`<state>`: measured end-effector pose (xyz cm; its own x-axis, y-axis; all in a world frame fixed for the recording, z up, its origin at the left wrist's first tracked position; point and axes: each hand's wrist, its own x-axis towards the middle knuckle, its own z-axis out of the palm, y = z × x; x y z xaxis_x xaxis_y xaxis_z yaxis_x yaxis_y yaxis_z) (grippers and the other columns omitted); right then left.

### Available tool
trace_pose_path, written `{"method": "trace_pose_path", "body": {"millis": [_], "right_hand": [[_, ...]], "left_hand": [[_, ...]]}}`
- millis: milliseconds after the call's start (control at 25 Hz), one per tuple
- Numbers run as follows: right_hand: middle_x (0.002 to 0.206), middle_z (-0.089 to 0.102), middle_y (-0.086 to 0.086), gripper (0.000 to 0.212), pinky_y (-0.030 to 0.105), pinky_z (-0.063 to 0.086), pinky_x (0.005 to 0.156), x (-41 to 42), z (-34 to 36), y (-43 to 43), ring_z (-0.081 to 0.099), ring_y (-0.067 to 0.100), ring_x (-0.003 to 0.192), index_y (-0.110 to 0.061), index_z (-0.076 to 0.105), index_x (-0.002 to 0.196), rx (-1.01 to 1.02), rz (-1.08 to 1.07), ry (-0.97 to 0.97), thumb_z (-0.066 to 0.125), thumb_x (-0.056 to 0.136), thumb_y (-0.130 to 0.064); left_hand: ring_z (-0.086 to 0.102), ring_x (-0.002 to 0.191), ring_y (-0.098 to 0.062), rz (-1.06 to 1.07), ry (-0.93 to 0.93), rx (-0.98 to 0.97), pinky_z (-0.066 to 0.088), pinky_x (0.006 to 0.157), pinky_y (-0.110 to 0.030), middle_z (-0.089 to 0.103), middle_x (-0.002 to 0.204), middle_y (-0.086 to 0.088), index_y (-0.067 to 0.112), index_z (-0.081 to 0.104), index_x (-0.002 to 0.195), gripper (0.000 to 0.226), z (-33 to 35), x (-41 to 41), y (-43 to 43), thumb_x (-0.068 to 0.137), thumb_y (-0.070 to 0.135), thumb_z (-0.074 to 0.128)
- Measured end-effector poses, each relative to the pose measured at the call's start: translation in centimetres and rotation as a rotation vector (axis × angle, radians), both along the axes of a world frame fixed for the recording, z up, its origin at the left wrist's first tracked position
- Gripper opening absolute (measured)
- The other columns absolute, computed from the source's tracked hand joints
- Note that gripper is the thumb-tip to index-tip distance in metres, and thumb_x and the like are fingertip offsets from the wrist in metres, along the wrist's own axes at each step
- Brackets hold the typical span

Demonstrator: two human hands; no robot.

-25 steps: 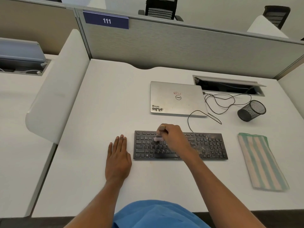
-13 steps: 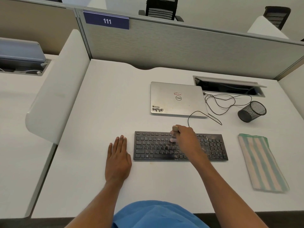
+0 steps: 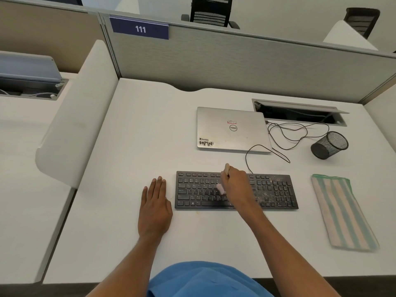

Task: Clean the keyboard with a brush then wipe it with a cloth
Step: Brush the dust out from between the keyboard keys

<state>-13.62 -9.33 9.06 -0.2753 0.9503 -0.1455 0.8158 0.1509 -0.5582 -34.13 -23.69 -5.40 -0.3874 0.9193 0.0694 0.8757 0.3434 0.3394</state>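
The black keyboard (image 3: 236, 190) lies on the white desk (image 3: 137, 129), dust speckling its right side. The right hand (image 3: 236, 185) grips a brush (image 3: 222, 183), bristles on the middle keys. The left hand (image 3: 154, 207) rests flat just beside the keyboard's left end. A striped cloth (image 3: 342, 212) lies to the right.

I am reading "111" in white numerals on a dark blue sign (image 3: 140, 28) fixed to the top of the grey partition (image 3: 235, 58). On the lid of the closed laptop (image 3: 246, 138) I am seeing the round Dell logo (image 3: 233, 127), which is appearing upside down from my side. A sticker (image 3: 206, 142) at the lid's near left corner is showing "WMN" in bold black letters; the small line above it is proving too fine to confirm. The red-and-white label (image 3: 231, 122) above the logo is proving unreadable. The keyboard (image 3: 197, 189) keys are carrying white legends, mostly too faint to make out.
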Motion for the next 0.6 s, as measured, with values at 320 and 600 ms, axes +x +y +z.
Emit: {"method": "trace_pose_path", "body": {"millis": [320,600], "right_hand": [[0.095,0.067,0.013,0.026,0.015,0.051,0.058,0.1,0.8,-0.1,0.076,0.027,0.087,-0.006,0.059,0.081,-0.374,0.015,0.307,0.046,0.103,-0.002],[0.078,0.061,-0.008,0.031,0.034,0.062,0.074,1.5,0.9,0.7,0.063,-0.005,0.064,-0.014,0.049,0.077,-0.131,-0.071,0.222,0.046,0.107,-0.019]], "left_hand": [[0.024,0.160,-0.022,0.002,-0.003,0.004,0.011,0.131,-0.044,0.033,0.170,-0.007,0.008,0.036,0.163,0.068,0.1,0.0,0.0,0.097,0.023,0.026],[0.025,0.160,-0.023,0.003,-0.004,0.005,0.010,0.131,-0.044,0.033,0.170,-0.007,0.007,0.036,0.162,0.068,0.0,0.0,0.0,0.097,0.023,0.027]]}}
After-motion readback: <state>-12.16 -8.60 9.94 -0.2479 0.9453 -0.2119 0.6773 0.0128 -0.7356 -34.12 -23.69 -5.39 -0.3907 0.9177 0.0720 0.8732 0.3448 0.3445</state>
